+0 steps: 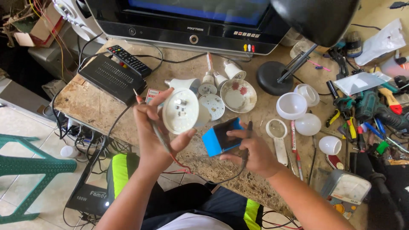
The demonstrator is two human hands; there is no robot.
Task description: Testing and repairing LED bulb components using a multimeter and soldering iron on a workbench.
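Note:
My left hand [154, 130] holds up a white lamp body with its round board facing me [182, 110], and the same hand pinches a red-tipped test probe [138, 99] whose red lead runs down my wrist. My right hand [251, 151] grips a small blue-cased meter [222, 137] tilted toward me, with a black probe [248, 132] and its black lead held along the fingers. Both hands hover above the front edge of the worn workbench [91, 104].
On the bench lie several lamp bases [219, 76], a flowered dish [238, 95], white dome covers [291, 105], a magnifier [277, 134], a black set-top box [111, 79] with a remote [128, 60], a desk lamp [294, 51], hand tools [362, 110] at right. A television [191, 19] stands behind; a green stool [25, 164] is left.

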